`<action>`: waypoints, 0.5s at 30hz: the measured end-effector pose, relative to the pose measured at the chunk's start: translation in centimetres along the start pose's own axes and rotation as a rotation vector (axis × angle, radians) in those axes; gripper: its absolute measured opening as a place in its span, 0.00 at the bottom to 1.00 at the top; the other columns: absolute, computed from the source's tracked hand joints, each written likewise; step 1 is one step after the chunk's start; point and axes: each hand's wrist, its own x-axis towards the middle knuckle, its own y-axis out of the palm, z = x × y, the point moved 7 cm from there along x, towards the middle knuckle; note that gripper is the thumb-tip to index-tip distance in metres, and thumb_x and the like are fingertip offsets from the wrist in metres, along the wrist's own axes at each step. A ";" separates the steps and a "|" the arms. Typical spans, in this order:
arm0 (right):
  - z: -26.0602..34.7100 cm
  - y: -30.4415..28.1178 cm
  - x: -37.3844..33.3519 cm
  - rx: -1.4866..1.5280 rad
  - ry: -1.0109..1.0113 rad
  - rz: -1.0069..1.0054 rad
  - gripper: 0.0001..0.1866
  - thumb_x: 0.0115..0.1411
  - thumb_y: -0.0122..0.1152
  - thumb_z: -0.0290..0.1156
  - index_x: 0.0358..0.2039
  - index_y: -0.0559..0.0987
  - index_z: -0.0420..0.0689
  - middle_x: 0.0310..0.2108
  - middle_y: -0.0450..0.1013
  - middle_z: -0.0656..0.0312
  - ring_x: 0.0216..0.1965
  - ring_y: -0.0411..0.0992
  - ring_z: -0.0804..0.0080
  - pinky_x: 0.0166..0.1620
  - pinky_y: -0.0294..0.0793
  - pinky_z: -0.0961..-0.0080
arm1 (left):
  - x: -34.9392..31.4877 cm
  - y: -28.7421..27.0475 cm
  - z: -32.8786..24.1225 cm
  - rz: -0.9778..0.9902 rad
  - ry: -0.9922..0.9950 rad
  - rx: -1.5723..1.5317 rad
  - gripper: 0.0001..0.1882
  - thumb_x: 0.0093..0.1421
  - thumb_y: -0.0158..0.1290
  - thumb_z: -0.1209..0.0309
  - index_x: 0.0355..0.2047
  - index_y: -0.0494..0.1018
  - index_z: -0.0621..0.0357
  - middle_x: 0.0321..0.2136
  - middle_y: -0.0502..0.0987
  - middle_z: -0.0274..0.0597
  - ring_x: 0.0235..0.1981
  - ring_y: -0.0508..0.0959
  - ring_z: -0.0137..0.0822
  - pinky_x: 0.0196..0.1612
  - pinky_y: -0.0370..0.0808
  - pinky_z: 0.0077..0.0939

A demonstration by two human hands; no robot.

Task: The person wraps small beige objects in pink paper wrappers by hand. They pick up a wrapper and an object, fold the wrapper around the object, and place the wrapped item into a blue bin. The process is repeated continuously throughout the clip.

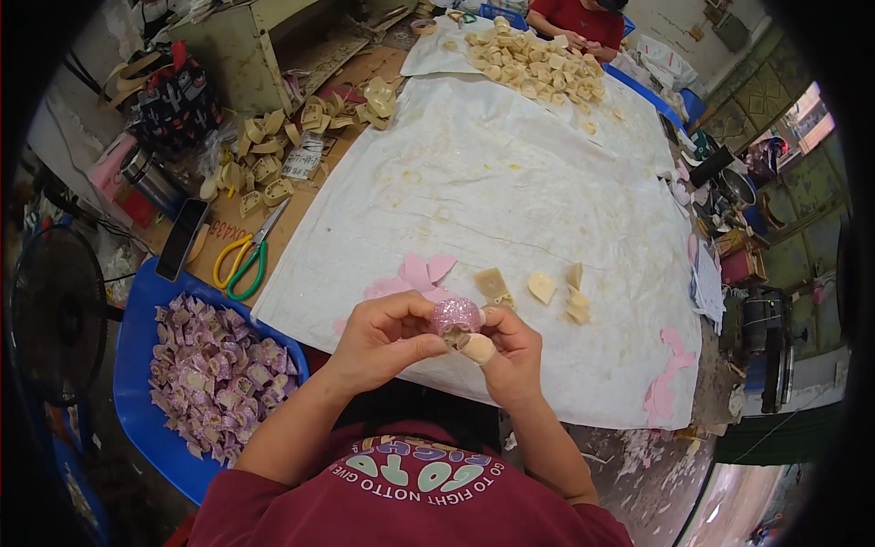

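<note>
Piece (457,313): glittery pink, rounded; I judge it light, fairly stiff, not slippery.
Best hold: I'd pinch opposite sides.
Left hand (387,337): finger and thumb closed on its left side.
Right hand (512,354): gripping its right side.
White cloth (474,201): below, its near edge under both hands.

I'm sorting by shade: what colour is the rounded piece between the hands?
The rounded piece is sparkly pink on top, best seen in the head view.
</note>
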 end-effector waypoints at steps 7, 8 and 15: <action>-4.7 2.8 -0.9 -0.375 0.097 0.162 0.20 0.57 0.66 0.28 0.48 0.74 0.36 0.40 0.76 0.58 0.42 0.73 0.73 0.46 0.72 0.75 | -4.1 -5.0 -2.4 -0.093 0.051 0.786 0.11 0.51 0.60 0.80 0.36 0.77 0.62 0.26 0.76 0.35 0.26 0.76 0.24 0.30 0.73 0.19; -5.2 2.2 -1.1 -0.560 0.018 0.181 0.24 0.55 0.66 0.28 0.51 0.73 0.35 0.43 0.75 0.51 0.43 0.74 0.61 0.48 0.72 0.69 | -5.6 -7.8 -2.7 -0.186 0.012 0.978 0.11 0.50 0.61 0.78 0.36 0.77 0.60 0.26 0.76 0.36 0.25 0.75 0.26 0.29 0.72 0.20; -1.3 -4.2 1.6 -1.198 -0.440 -0.240 0.23 0.52 0.61 0.24 0.51 0.74 0.37 0.47 0.74 0.49 0.48 0.70 0.54 0.51 0.68 0.61 | -21.4 -21.6 -8.8 -0.853 -0.350 1.677 0.29 0.47 0.64 0.72 0.51 0.72 0.63 0.48 0.71 0.52 0.51 0.73 0.47 0.52 0.70 0.35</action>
